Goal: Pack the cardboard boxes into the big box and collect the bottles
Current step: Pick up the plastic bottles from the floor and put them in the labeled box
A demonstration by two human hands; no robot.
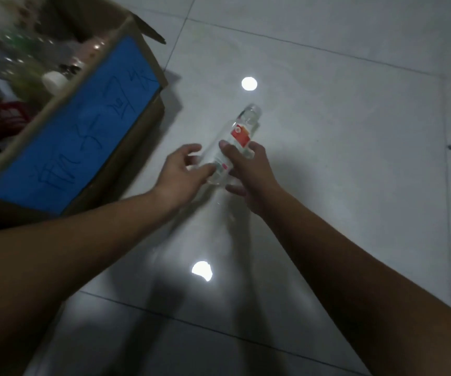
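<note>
A clear glass bottle (235, 143) with a red-and-white label is held above the tiled floor (341, 131), its long axis running from its base between the two hands up and away to its open neck. The right hand (246, 172) is wrapped around its lower half, thumb across the label, while the left hand (183, 172) is half spread with fingertips just touching the base. The big box (64, 137), already holding other bottles, stands to the left, nearer the left hand, so the bottle probably goes that way

One clear bottle (236, 143); two hands; one big box (69, 137) (contents blurred).
</note>
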